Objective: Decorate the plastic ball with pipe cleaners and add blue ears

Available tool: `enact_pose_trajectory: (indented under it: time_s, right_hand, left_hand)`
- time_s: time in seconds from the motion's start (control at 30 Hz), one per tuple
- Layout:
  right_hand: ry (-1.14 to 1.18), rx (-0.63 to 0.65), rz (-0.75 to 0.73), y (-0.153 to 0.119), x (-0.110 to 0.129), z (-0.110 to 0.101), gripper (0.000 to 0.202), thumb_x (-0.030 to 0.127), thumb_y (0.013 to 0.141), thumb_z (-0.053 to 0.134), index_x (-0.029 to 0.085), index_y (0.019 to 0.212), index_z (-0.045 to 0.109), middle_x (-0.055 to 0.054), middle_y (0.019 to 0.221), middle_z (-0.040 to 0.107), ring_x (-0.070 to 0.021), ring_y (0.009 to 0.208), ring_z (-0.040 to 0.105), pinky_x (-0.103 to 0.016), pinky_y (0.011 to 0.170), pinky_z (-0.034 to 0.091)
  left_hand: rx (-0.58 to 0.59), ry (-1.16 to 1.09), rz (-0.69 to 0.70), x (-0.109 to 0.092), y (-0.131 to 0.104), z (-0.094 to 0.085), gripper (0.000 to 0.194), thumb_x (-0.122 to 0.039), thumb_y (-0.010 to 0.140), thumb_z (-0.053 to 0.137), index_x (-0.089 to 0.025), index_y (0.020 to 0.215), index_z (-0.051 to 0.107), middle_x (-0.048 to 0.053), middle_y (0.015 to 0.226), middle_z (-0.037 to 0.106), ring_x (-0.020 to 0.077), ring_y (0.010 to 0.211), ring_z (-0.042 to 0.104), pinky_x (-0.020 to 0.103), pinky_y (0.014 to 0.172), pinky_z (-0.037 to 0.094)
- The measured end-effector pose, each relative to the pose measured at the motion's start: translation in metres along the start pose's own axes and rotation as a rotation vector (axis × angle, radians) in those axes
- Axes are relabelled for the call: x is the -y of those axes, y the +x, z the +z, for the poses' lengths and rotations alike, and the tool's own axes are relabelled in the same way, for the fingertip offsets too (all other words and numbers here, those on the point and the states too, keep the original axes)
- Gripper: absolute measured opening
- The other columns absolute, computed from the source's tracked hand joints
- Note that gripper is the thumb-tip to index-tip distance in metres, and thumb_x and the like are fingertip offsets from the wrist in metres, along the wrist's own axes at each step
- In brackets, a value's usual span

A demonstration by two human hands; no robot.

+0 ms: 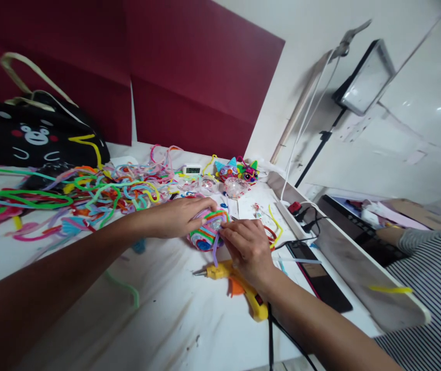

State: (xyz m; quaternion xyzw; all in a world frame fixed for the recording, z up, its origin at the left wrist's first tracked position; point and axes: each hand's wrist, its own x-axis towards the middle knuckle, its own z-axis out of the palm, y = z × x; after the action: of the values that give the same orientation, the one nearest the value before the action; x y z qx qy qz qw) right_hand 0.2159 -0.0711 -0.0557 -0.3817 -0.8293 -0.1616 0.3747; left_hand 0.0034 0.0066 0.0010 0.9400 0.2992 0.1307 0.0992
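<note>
Left grip [193, 215] clasps striped ball [207, 233], apparently steadying it. Right grip [224, 231] bunched against ball's right side, beside purple strip [215, 251]; can't tell if pinching. Glue gun [249, 294] just below right grip on surface [158, 314], presumably for quick reach.

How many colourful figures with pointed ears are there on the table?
2. The blue-eared figure is right of the small digital clock, and the green-eared figure is just beside it on the right. The heap of fuzzy stems may hide others.
</note>
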Motion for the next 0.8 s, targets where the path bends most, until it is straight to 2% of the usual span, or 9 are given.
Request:
enact_pose_trajectory:
  time_s: [0.13, 0.33, 0.53, 0.67, 0.8]
  right_hand:
    - [-0.007, 0.024, -0.050, 0.004, -0.007, -0.001, 0.016, 0.017, 0.092, 0.056, 0.019, 0.104, 0.066, -0.006, 0.099, 0.072, -0.0201, 0.093, 0.060, -0.037, 0.076, 0.038]
    - [0.003, 0.015, -0.122, 0.001, -0.018, 0.003, 0.019, 0.015, 0.092, 0.053, 0.017, 0.108, 0.064, -0.009, 0.105, 0.069, -0.0203, 0.096, 0.060, -0.036, 0.077, 0.040]
    - [-0.087, 0.027, -0.219, -0.003, -0.027, 0.006, 0.027, 0.014, 0.093, 0.050, 0.014, 0.119, 0.059, -0.013, 0.114, 0.067, -0.0239, 0.102, 0.057, -0.038, 0.079, 0.040]
    - [-0.133, 0.004, -0.271, -0.005, -0.023, 0.005, 0.031, 0.012, 0.094, 0.042, 0.007, 0.121, 0.058, -0.017, 0.117, 0.066, -0.0281, 0.106, 0.055, -0.043, 0.080, 0.041]
    - [-0.145, 0.012, -0.288, -0.006, -0.020, 0.002, 0.035, 0.012, 0.096, 0.035, 0.006, 0.122, 0.057, -0.018, 0.117, 0.065, -0.0295, 0.107, 0.054, -0.045, 0.080, 0.042]
  left_hand:
    - [0.012, -0.019, 0.021, -0.001, 0.003, -0.005, 0.034, -0.023, 0.091, 0.041, -0.024, 0.123, 0.051, 0.004, 0.129, 0.059, 0.0196, 0.117, 0.055, 0.030, 0.100, 0.041]
    - [0.071, -0.053, 0.029, 0.000, 0.012, -0.012, 0.031, -0.020, 0.089, 0.043, -0.021, 0.117, 0.055, 0.004, 0.117, 0.065, 0.0188, 0.103, 0.061, 0.028, 0.090, 0.045]
    - [0.073, -0.159, 0.041, 0.004, 0.019, -0.011, 0.030, -0.027, 0.092, 0.043, -0.022, 0.119, 0.056, 0.004, 0.121, 0.064, 0.0192, 0.108, 0.059, 0.027, 0.093, 0.043]
    - [0.074, -0.212, 0.039, 0.011, 0.018, -0.005, 0.033, -0.026, 0.093, 0.042, -0.021, 0.124, 0.054, 0.004, 0.130, 0.059, 0.0188, 0.119, 0.054, 0.028, 0.101, 0.039]
    - [0.058, -0.267, 0.043, 0.018, 0.018, 0.002, 0.034, -0.026, 0.094, 0.042, -0.023, 0.127, 0.053, 0.004, 0.138, 0.054, 0.0192, 0.128, 0.047, 0.032, 0.108, 0.034]
